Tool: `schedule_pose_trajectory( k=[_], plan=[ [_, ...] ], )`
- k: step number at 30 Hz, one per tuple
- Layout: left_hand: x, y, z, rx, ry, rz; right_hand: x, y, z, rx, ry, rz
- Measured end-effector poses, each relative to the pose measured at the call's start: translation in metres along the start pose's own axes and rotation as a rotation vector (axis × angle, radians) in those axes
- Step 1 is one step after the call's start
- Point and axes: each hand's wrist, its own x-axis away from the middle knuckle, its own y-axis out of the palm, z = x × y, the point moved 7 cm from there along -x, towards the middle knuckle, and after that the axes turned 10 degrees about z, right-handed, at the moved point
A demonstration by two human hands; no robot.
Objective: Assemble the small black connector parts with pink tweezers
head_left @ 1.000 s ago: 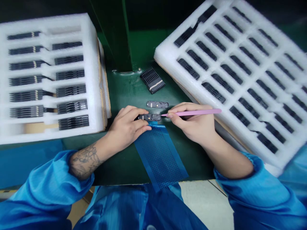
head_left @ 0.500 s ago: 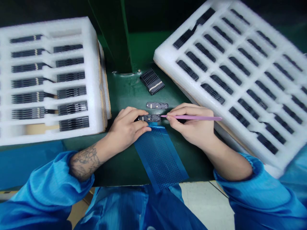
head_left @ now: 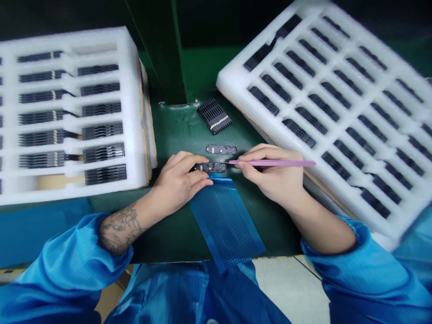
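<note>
On the counter (head_left: 168, 130), the left hand (head_left: 178, 177) pinches one black part (head_left: 216, 168) with its fingers, at the far end of one blue sheet (head_left: 229, 220). The right hand (head_left: 273, 173) holds one pink tool (head_left: 286, 163) in its fingers, with its tip by the part's right end. One second part (head_left: 221, 149) lies just farther, then one stack (head_left: 215, 116). Two trays are there: one left tray (head_left: 130, 135), one right tray (head_left: 232, 81).

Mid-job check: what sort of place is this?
Probably a small-parts assembly bench, perhaps in a factory: foam trays hold rows of black pieces, the right hand holds a pink tool by a small black part, and the blue sleeves look like workwear.
</note>
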Motion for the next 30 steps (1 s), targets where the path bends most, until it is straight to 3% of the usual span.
schedule_pose_trajectory(
  k=[6,11,16,19,26,30],
  plan=[
    [0.001,0.001,0.0,0.0,0.008,0.003,0.007,0.01,-0.011,-0.012,-0.274,-0.075],
    [0.002,0.002,-0.001,-0.011,0.014,0.001,0.01,0.027,-0.012,0.072,-0.322,-0.165],
    [0.002,0.002,-0.001,-0.017,-0.006,-0.012,0.009,0.014,-0.017,0.151,-0.387,-0.151],
    [0.002,0.002,-0.002,-0.017,-0.022,-0.016,0.002,0.001,-0.014,0.234,-0.412,-0.062],
    [0.002,0.002,-0.001,-0.007,-0.009,0.006,-0.004,0.006,0.0,0.288,-0.351,-0.056],
    [0.003,0.003,-0.002,-0.013,-0.009,0.006,0.002,0.004,0.008,-0.055,-0.042,-0.088]
  ],
)
